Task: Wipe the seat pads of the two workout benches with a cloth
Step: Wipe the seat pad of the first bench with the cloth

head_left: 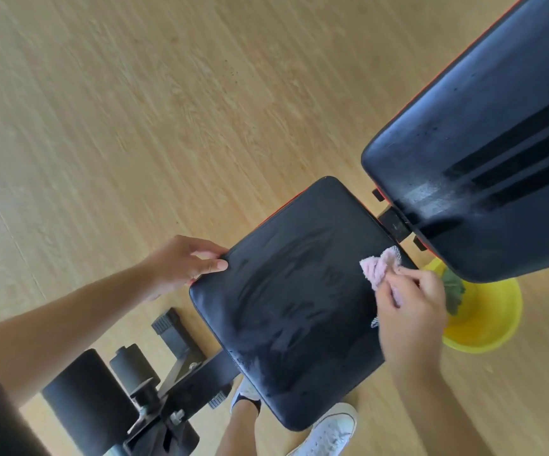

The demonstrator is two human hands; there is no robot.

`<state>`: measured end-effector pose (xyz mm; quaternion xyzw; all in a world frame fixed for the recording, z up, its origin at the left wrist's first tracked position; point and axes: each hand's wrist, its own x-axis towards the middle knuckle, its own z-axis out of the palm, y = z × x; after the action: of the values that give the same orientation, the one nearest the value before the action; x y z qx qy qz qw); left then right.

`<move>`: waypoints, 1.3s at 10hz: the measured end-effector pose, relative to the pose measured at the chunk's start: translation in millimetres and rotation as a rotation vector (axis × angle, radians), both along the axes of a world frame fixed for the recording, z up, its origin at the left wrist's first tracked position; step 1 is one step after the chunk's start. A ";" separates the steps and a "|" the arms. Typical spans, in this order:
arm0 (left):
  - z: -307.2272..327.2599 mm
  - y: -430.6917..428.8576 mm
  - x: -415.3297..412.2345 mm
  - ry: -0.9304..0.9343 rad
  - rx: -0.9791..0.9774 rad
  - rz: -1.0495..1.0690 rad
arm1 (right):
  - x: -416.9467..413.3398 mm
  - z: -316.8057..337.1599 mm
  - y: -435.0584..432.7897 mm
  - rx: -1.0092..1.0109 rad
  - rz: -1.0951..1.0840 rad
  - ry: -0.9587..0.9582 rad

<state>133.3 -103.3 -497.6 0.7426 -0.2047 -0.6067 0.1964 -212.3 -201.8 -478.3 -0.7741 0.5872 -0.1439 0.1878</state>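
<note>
The middle of the seat pad (286, 301) lies bare. The raised back pad (483, 153) overhangs its far edge, the yellow basin (490, 324) stands just beside on the floor (135, 110), and foam rollers (85, 399) crowd the near end.

Person: both forearms bare, no sleeves showing; left hand (181, 264) and right hand (407, 307) ungloved; white lace-up sneakers (329, 432); dark ankle sock (250, 404).

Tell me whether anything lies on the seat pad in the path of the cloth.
Nothing visible does. The right hand holds the pink cloth at the seat pad edge; the pad's surface shows only wet streaks. The left hand grips the opposite corner, off the wiping area.
</note>
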 end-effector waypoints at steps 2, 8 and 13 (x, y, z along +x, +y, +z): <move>5.7 -1.8 -2.7 -0.005 0.033 0.001 | 29.6 -4.6 144.4 0.225 0.440 -0.137; 14.2 -4.2 -9.4 -0.010 0.002 -0.009 | -25.3 7.7 150.6 0.433 0.393 0.026; 13.2 -5.0 -11.4 -0.031 -0.011 0.012 | -0.1 14.6 134.1 0.480 0.439 -0.147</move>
<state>122.0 -108.3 -484.4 0.7521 -0.2067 -0.5927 0.2007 -212.4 -67.7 -463.7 -0.8034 0.4083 -0.0131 0.4332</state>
